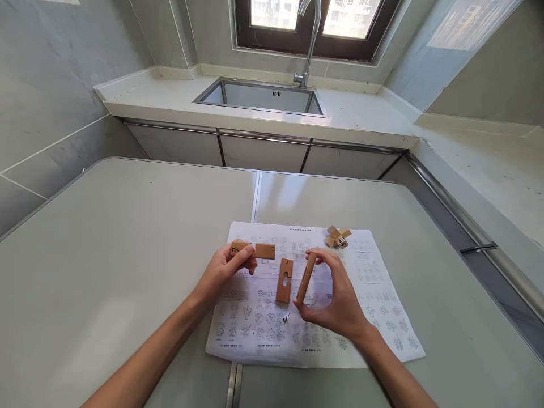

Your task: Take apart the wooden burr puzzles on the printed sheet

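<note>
My left hand (224, 271) grips one end of a flat wooden puzzle piece (260, 250), held level above a printed instruction sheet (374, 283). In my right hand (335, 299) a second wooden piece (306, 277) is pinched by its two ends and stands on edge, tilted. Between the hands a third, notched wooden piece (284, 280) lies flat on the sheet. A small assembled wooden puzzle (338, 236) sits at the sheet's far edge, beyond my right hand.
The sheet lies on a grey table (106, 272) with a seam down its middle. Behind it runs a white counter with a steel sink (263, 97) and faucet (309, 39) under a window. A second counter lines the right side.
</note>
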{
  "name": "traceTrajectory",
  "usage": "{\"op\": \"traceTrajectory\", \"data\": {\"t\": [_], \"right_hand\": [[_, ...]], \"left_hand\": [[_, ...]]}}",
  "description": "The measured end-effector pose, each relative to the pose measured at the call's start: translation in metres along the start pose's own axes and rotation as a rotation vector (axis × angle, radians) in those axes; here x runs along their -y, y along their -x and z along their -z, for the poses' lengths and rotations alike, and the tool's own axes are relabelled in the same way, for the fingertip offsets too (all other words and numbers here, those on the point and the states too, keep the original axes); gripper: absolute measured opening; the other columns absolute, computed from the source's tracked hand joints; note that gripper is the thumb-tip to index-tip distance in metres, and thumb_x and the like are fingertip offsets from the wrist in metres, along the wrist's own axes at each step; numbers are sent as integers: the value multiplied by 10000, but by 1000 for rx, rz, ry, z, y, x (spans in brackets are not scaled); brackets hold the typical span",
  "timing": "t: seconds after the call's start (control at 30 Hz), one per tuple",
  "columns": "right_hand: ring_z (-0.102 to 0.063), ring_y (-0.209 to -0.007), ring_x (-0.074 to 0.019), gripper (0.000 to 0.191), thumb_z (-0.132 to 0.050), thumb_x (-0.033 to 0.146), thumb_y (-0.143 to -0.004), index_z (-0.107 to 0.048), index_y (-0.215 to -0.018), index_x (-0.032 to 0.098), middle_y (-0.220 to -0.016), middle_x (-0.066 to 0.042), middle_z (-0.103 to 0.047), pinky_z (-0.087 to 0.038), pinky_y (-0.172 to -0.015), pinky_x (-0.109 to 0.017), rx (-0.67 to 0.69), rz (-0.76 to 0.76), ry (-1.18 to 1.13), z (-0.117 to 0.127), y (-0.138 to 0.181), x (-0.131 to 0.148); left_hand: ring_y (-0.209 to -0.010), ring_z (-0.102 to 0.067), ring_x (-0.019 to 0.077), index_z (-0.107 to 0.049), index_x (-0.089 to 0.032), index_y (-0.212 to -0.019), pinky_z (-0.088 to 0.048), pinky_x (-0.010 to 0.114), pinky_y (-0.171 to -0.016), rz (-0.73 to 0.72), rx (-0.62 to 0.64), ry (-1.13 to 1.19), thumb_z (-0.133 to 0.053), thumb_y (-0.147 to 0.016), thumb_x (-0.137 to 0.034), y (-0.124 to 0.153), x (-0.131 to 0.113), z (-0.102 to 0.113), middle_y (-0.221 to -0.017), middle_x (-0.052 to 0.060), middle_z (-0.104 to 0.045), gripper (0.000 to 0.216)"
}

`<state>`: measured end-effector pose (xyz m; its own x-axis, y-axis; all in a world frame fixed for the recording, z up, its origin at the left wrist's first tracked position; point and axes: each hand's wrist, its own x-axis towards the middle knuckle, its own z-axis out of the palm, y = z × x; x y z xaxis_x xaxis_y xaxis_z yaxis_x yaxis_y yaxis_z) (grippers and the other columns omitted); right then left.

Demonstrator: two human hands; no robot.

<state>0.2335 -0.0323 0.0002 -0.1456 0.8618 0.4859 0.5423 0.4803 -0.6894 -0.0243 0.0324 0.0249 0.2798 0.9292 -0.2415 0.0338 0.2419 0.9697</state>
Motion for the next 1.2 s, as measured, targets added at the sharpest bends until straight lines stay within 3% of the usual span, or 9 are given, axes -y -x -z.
{"op": "traceTrajectory", "data": {"t": [0.07,0.2,0.37,0.47,0.77,1.2], "right_hand": [[-561,-1323,-389,892,-816,223,-740,-396,-1526,265,-1435,-155,-561,-549,-1049,-593,25,-40,16,1,0,-3],[-484,-1436,-371,884,-792,223,-790,-373,-1566,281,-1529,-139,-511,-485,-1154,-587,105,-85,23,0,1,-8],[-500,-1411,-346,859,-785,213,-807,-380,-1560,296,-1513,-116,-517,-467,-1185,-563,156,-148,38,1,3,-14],[-539,-1349,-342,843,-784,227,-812,-382,-1548,303,-1499,-114,-512,-507,-1142,-557,203,-199,47,4,3,-16],[-515,-1367,-381,832,-842,393,-821,-417,-1534,334,-1461,-121,-522,-508,-1123,-603,357,-217,138,14,2,-16],[-506,-1348,-388,866,-853,378,-823,-401,-1560,320,-1450,-146,-499,-509,-1112,-601,409,-125,149,9,3,-16]], "left_hand": [[-760,-618,176,-626,-191,-820,-476,303,-786,-20,-39,-56,-688,-945,-562,0,-2,1,-762,9,-671,397],[-694,-567,162,-624,-194,-807,-435,282,-690,-42,6,-213,-663,-951,-591,3,-3,-3,-706,-11,-628,425],[-692,-534,158,-579,-196,-756,-420,278,-655,-132,-27,-327,-599,-978,-613,4,3,-6,-743,-9,-590,473],[-746,-544,171,-513,-203,-712,-445,295,-701,-241,-56,-421,-547,-1024,-545,3,6,-7,-789,5,-578,465],[-1055,-597,255,-598,-210,-810,-516,409,-924,-507,-9,-719,-514,-1070,-389,2,17,-11,-1040,84,-679,327],[-1281,-475,346,-558,-201,-843,-498,548,-1052,-574,-143,-1048,-589,-1024,-335,1,30,-12,-1289,146,-581,227]]}}
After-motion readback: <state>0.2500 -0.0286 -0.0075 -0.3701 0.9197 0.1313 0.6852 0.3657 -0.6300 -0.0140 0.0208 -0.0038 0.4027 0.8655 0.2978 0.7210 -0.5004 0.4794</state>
